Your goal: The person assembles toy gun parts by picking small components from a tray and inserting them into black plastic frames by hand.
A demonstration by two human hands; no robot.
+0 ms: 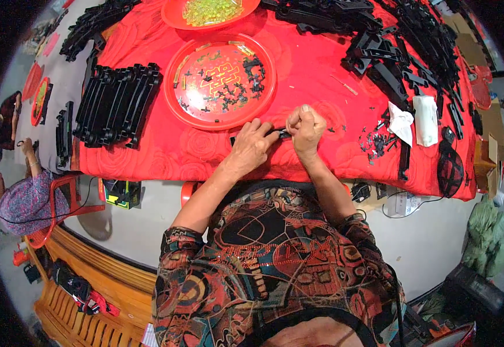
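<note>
My left hand (251, 148) rests low over the red cloth, its fingers closed on a black plastic part (284, 134) that is mostly hidden under them. Close beside it, my right hand (306, 128) is curled into a fist at the part's right end; whatever it pinches, if anything, I cannot make out. Just beyond my hands lies a round red tray (174, 107) with small black cross-shaped pieces (229, 95) scattered in it. To the left, long black plastic parts (116, 104) stand lined up in a row.
A red bowl of yellow-green small pieces (211, 11) stands beyond the tray. Heaps of black parts (391, 63) cover the right side, near a white roll (425, 120), crumpled tissue (401, 122) and black bits (376, 143). At far left another person (29, 199) sits by a table.
</note>
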